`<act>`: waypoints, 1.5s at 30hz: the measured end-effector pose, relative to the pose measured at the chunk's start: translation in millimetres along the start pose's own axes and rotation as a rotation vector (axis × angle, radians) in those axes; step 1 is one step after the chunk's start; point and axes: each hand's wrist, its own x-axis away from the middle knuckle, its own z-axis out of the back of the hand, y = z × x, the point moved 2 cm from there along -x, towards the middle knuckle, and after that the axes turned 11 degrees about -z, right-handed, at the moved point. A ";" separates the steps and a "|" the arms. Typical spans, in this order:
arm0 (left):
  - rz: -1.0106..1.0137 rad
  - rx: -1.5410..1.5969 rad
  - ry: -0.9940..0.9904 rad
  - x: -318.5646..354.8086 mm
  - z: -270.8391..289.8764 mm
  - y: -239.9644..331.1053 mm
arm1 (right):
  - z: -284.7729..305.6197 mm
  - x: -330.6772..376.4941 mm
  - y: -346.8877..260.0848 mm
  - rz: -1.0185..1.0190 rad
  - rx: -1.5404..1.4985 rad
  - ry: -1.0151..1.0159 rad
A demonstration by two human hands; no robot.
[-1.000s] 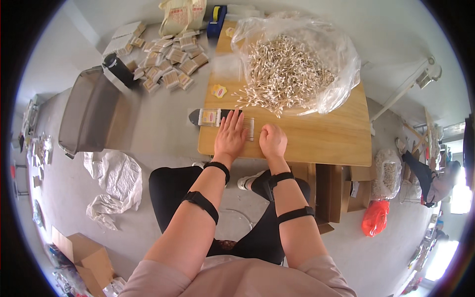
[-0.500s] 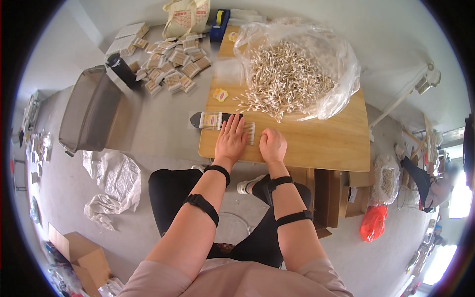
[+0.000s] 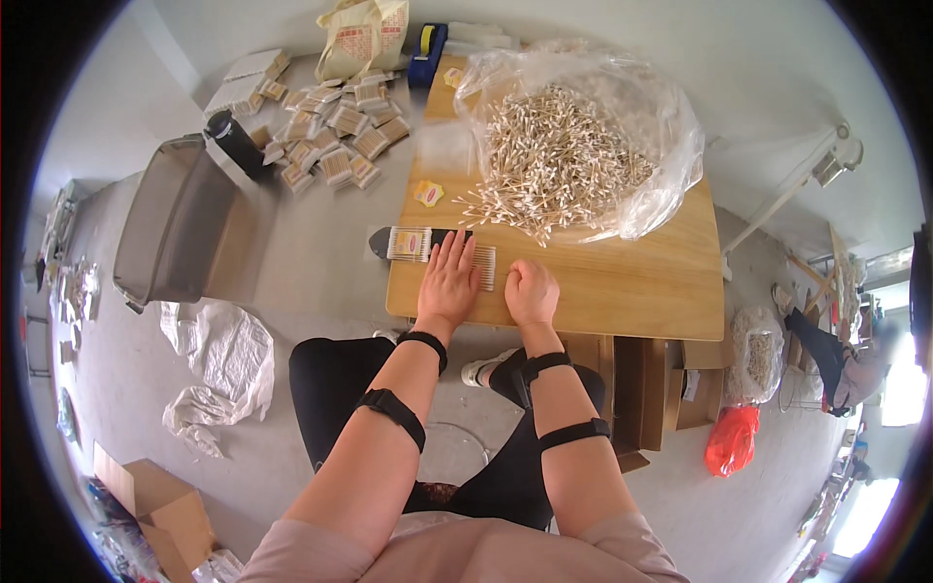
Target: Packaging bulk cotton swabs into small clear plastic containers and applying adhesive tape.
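Wooden table [image 3: 622, 291] | left hand [image 3: 449, 282] flat on swab row [image 3: 483, 266], fingers apart | right hand [image 3: 532, 291] curled (grip unclear) | swab bag [image 3: 573, 146] behind

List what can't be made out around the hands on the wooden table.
- Head view: the left hand lies flat over a row of cotton swabs, hiding most of it.
- Head view: the right hand is curled; whether it grips anything cannot be seen.
- Head view: the labelled swab packet is too small to show its contents.

left hand [image 3: 449, 282] covers part of swab row [image 3: 484, 266], packet [image 3: 408, 243] label too small, box [image 3: 155, 505] cut off
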 end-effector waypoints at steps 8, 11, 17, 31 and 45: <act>-0.013 -0.020 -0.001 -4.7 0.5 -0.8 | 3.0 -2.7 1.8 -0.011 -0.005 0.002; 0.000 -0.021 -0.008 -3.2 0.4 1.5 | 4.5 -4.0 2.4 -0.022 -0.074 -0.015; 0.005 -0.041 -0.032 -2.7 -0.9 1.6 | 4.2 1.2 7.2 -0.182 -0.342 -0.068; 0.009 -0.033 -0.058 -1.1 -1.5 1.6 | 7.5 15.9 -9.7 0.092 -0.226 -0.024; 0.006 -0.066 -0.064 -3.2 -4.1 -0.6 | 5.0 11.9 -9.1 0.082 -0.226 -0.019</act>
